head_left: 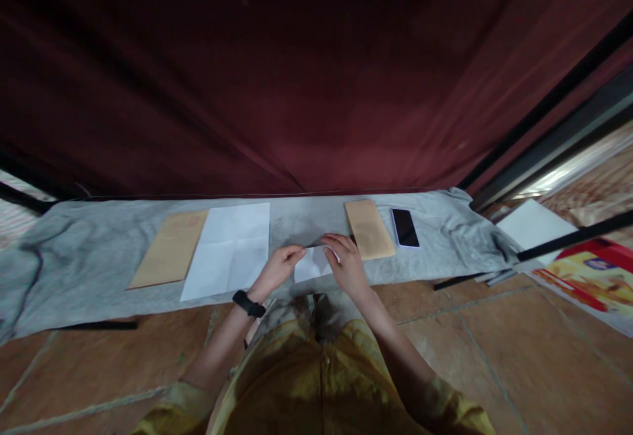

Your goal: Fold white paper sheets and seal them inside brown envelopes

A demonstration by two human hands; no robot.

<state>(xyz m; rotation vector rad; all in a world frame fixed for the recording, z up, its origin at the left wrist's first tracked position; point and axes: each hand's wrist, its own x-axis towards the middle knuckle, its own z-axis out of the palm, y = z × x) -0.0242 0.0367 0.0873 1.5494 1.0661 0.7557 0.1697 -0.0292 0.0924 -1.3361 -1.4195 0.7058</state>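
My left hand (277, 269) pinches the upper left corner of a folded sheet of white paper (310, 267), thumb and fingers closed on its edge. My right hand (346, 263) grips the same paper at its upper right, thumb in front and fingers curled over the top. The paper is tilted in front of me, near the front edge of the cloth. To its left lies a larger white sheet (230, 247) with crease lines. That sheet lies beside a brown envelope (168, 248) at the far left. Just past my right hand is another brown envelope (370, 227).
A phone (406, 227) with a dark screen lies right of the right envelope. Grey cloth (450, 231) covers the narrow bench. A dark red curtain (306, 125) hangs behind it. At the right are black metal bars (578, 244) and a red and yellow box (593, 273).
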